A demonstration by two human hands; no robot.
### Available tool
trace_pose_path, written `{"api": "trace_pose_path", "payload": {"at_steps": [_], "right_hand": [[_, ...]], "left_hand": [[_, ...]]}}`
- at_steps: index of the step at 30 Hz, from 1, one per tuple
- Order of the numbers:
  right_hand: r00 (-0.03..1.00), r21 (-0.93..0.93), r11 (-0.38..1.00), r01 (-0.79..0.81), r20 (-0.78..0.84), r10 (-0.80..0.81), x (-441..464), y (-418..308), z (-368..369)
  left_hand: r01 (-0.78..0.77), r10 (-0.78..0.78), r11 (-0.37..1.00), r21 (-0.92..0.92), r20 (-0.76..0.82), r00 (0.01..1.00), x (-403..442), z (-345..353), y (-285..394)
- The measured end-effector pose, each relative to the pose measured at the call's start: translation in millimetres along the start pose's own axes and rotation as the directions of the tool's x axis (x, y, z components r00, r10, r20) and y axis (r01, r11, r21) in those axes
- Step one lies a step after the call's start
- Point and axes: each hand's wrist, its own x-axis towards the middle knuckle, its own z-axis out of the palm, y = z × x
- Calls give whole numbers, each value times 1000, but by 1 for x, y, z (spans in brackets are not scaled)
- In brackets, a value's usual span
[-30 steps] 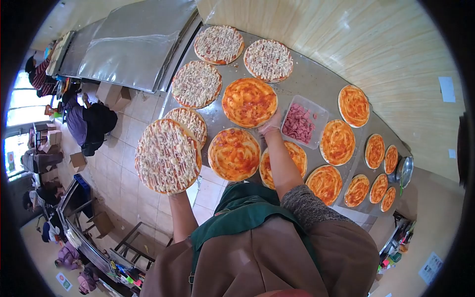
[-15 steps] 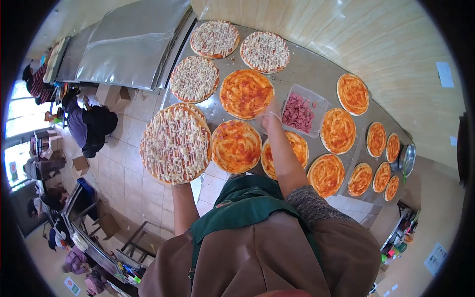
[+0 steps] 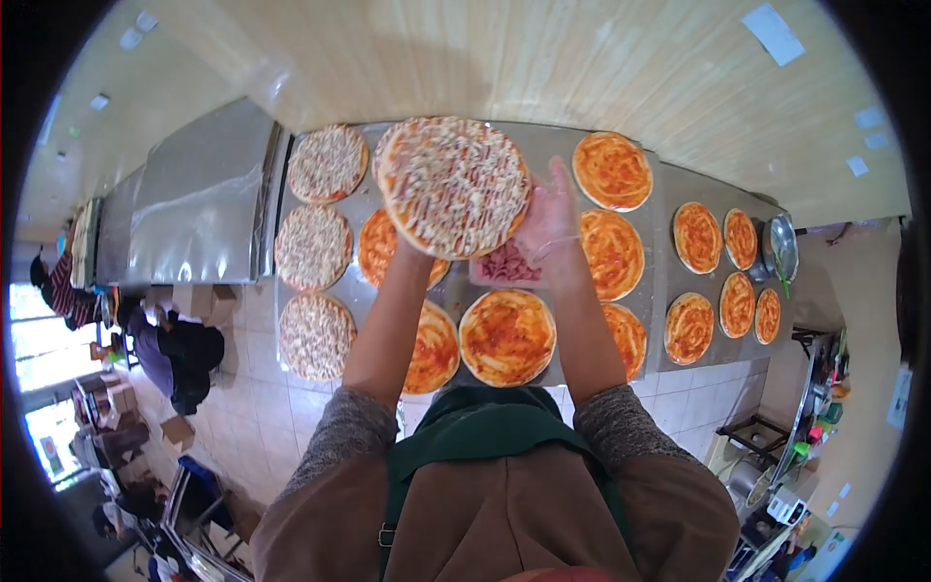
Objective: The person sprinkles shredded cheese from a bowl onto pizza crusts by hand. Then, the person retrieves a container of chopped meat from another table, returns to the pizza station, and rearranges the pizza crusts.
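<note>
My left hand, hidden underneath, holds up a pizza topped with shredded cheese and thin streaks of sauce; only the forearm shows below its front edge. Close against the pizza's right edge is my right hand, in a clear glove, fingers extended and spread; whether it touches the crust I cannot tell. Under that hand lies a plastic container of pink shredded meat, partly covered. A sauce-spread pizza base rests in front of the container, and another base is half hidden behind my left arm.
Several cheese-topped pizzas stand along the left of the metal table. More sauced bases spread to the right, near a metal bowl. A pale wall bounds the far side. A person is bent over at left.
The held pizza has moved from the left front up and rightward over the table. My right hand has left the sauced base and come beside the pizza. The view has turned.
</note>
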Motion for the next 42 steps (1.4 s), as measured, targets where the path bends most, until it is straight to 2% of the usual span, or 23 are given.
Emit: {"api": "trace_pose_path", "payload": {"at_steps": [2, 5, 6, 8, 11, 12, 15, 18, 21, 23, 25, 27, 30, 31, 32, 33, 34, 35, 37, 38, 39, 40, 42], "right_hand": [[994, -39, 994, 105, 16, -104, 12, -38, -11], [990, -89, 986, 140, -13, -142, 34, -85, -36], [985, -117, 980, 158, -49, -165, 40, -95, -41], [971, -175, 967, 185, -121, -207, 55, -109, -50], [990, -65, 990, 126, -50, -129, 87, -122, -96], [995, -40, 994, 104, -6, -104, 95, -123, -110], [991, -27, 996, 90, -100, -92, 114, -123, -140], [990, -107, 990, 93, -100, -104, 130, -120, -162], [971, -209, 976, 57, -216, -103, 142, -119, -176], [950, -274, 956, 106, -258, -179, 158, -116, -194], [940, -276, 956, 96, -292, -178, 167, -118, -203], [941, -207, 978, 35, -323, -102, 169, -120, -201], [943, -290, 956, 47, -302, -138, 169, -120, -193], [920, -502, 865, -17, -347, -183, 172, -119, -197], [893, -681, 727, -92, -380, -243, 181, -119, -215], [899, -888, 439, -136, -297, -321, 174, -126, -219], [894, -978, 97, -187, -210, -396, 167, -134, -223], [926, -909, -381, -167, -13, -377, 141, -147, -208], [898, -618, -758, -208, 186, -398, 80, -167, -175], [823, -612, -734, -294, 228, -520, 56, -176, -168], [693, -730, -558, -395, 162, -703, 46, -191, -198], [534, -820, -351, -452, 66, -843, 38, -201, -226], [591, -607, -375, -700, -199, -782, -12, -223, -157]], "left_hand": [[7, 7, 989, 150, -90, 996, 42, -1, -10], [138, -137, 989, 42, -40, 990, 90, 2, -26], [164, -146, 973, 164, -119, 982, 101, -2, -34], [200, -178, 968, 152, -147, 973, 126, -21, -42], [248, -206, 947, 202, -208, 956, 152, -53, -50], [252, -203, 943, 218, -222, 954, 157, -58, -53], [291, -228, 924, 249, -252, 941, 167, -74, -58], [353, -316, 917, 184, -203, 927, 167, -95, -57], [374, -334, 913, 161, -230, 914, 160, -106, -57], [404, -347, 897, 179, -281, 895, 157, -109, -55], [411, -334, 889, 202, -329, 883, 156, -113, -55], [468, -343, 848, 248, -416, 842, 157, -109, -56], [540, -323, 774, 331, -527, 786, 153, -90, -53], [563, -311, 744, 360, -559, 769, 150, -80, -52], [611, -228, 654, 447, -653, 722, 146, -71, -49], [661, -136, 546, 514, -725, 676, 142, -64, -45], [711, -35, 425, 560, -775, 631, 139, -57, -47], [647, 164, 232, 726, -685, 710, 136, -48, -55], [469, 451, -234, 852, -332, 828, 131, -35, -75], [310, 395, -246, 918, -196, 897, 133, -42, -89], [143, 225, -109, 984, -116, 968, 133, -13, -102], [145, 131, -105, 984, -131, 983, 135, 4, -121], [135, -69, -92, 987, -141, 988, 159, 16, -159]]}}
